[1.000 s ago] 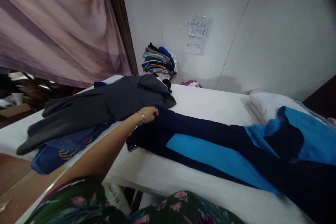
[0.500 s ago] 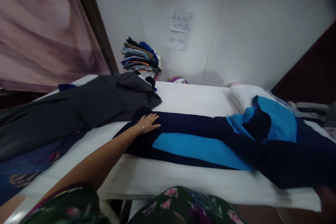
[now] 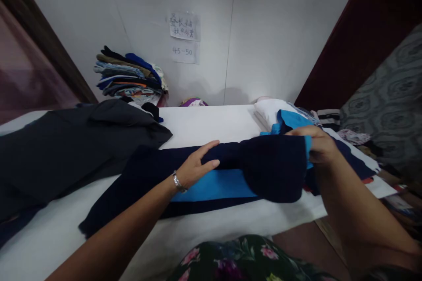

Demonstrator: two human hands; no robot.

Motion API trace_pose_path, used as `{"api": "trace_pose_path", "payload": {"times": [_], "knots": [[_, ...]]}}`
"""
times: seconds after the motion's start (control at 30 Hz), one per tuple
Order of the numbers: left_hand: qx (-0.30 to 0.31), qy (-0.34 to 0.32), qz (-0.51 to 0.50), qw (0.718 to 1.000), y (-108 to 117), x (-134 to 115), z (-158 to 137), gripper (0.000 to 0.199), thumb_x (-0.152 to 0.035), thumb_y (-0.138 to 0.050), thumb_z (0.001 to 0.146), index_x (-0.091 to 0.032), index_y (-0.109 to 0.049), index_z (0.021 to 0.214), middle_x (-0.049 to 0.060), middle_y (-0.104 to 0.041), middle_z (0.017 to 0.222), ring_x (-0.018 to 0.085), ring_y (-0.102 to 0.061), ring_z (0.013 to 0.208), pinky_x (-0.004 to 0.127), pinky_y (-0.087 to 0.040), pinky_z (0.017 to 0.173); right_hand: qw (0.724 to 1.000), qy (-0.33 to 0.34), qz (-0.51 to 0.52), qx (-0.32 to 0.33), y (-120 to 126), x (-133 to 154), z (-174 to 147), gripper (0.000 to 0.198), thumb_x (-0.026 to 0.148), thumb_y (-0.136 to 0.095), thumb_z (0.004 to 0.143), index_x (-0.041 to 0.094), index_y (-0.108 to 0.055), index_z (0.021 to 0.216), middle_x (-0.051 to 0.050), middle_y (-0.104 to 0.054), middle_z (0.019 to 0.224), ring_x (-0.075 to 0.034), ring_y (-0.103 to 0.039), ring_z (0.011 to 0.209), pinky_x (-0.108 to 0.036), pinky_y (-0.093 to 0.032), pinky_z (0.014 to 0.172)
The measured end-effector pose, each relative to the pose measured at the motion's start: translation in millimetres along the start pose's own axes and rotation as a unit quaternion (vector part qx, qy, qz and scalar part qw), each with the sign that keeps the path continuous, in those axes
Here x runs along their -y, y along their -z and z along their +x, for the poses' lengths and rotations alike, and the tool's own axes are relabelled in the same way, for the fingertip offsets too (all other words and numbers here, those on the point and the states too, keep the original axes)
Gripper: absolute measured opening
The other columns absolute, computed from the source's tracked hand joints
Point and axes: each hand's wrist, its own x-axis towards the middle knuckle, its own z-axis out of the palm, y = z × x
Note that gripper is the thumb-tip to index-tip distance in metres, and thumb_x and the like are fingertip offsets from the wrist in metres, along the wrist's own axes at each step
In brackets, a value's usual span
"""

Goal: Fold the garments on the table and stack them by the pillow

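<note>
- Navy-and-blue garment (image 3: 273, 167): I read soft, pliable cloth with a smooth face and matt finish; the blue panel (image 3: 217, 184) looks equally matt.
- Dark grey garment (image 3: 75, 149): matt cloth, smooth between its creases.
- Table covering (image 3: 211, 123): white, smooth-looking, low sheen; I cannot confirm cloth or plastic from my feed.
- Bracelet (image 3: 178, 181): polished metal, glossy, with bright highlights.
- Upper sign (image 3: 184, 26) and lower sign (image 3: 185, 52): paper; I note a faint plastic-like shine at the edges.
- Folded stack (image 3: 127, 72): cloth layers, mostly matt.
- Wall (image 3: 280, 22): smooth panels, soft satin sheen, material unconfirmed.
- Floral clothing (image 3: 237, 259): printed cloth, matt.
</note>
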Motion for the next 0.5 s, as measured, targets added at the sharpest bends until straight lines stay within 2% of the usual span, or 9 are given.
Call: {"api": "trace_pose_path", "payload": {"times": [0.07,0.13,0.17,0.23,0.33,0.43,0.5], "knots": [[0.031,-0.024,-0.122,0.992,-15,-15,3,0.074,-0.058,-0.059,0.079,-0.024,-0.038,0.142,0.011,-0.042,0.146,0.029,-0.037,0.135,0.047,-0.029,0.112,0.983,0.046,0.071,0.162,-28,22,16,0.018,0.04,-0.068,0.072,0.022,-0.072,0.075,-0.005,-0.07,0.079,-0.019,-0.065,0.068,-0.035,-0.054,0.069],[0.061,-0.01,-0.248,0.967,-27,-21,3,0.078,-0.059,-0.063,0.075,-0.022,-0.04,0.14,0.013,-0.049,0.14,0.03,-0.045,0.128,0.045,-0.037,0.106,0.967,0.084,0.065,0.232,-56,40,30,0.014,0.026,-0.06,0.078,0.021,-0.071,0.085,-0.003,-0.071,0.088,-0.018,-0.065,0.081,-0.033,-0.052,0.08],[0.075,0.017,-0.295,0.952,-31,-22,1,0.075,-0.057,-0.066,0.073,-0.021,-0.045,0.136,0.013,-0.056,0.132,0.029,-0.052,0.121,0.043,-0.042,0.101,0.963,0.09,0.056,0.248,-67,45,35,0.018,0.021,-0.056,0.079,0.02,-0.071,0.089,-0.002,-0.071,0.091,-0.016,-0.065,0.084,-0.033,-0.052,0.081],[0.105,0.098,-0.339,0.93,-34,-22,-6,0.058,-0.049,-0.074,0.068,-0.018,-0.06,0.115,0.009,-0.068,0.106,0.025,-0.064,0.096,0.038,-0.05,0.086,0.957,0.097,0.048,0.267,-82,47,45,0.024,0.015,-0.051,0.08,0.019,-0.069,0.096,-0.002,-0.071,0.096,-0.015,-0.064,0.089,-0.033,-0.051,0.084],[0.135,0.193,-0.339,0.911,-26,-24,-22,0.032,-0.037,-0.079,0.064,-0.015,-0.066,0.082,0.002,-0.067,0.074,0.015,-0.062,0.068,0.029,-0.051,0.066,0.941,0.094,0.079,0.315,-83,31,62,0.023,0.017,-0.054,0.081,0.017,-0.067,0.1,-0.005,-0.07,0.103,-0.017,-0.064,0.096,-0.035,-0.049,0.087],[0.146,0.209,-0.346,0.903,-7,-37,-36,0.023,-0.034,-0.078,0.066,-0.017,-0.065,0.074,-0.001,-0.064,0.069,0.012,-0.059,0.062,0.025,-0.048,0.059,0.934,0.056,0.099,0.337,-64,-6,88,0.027,0.024,-0.061,0.08,0.016,-0.065,0.105,-0.007,-0.072,0.1,-0.018,-0.065,0.096,-0.037,-0.048,0.09],[0.164,0.198,-0.343,0.904,3,-48,-42,0.021,-0.034,-0.076,0.067,-0.018,-0.063,0.069,-0.002,-0.061,0.065,0.01,-0.056,0.058,0.023,-0.046,0.056,0.957,0.028,0.086,0.276,-50,-34,107,0.026,0.026,-0.059,0.08,0.015,-0.066,0.103,-0.008,-0.072,0.098,-0.019,-0.065,0.097,-0.039,-0.046,0.094]]}}
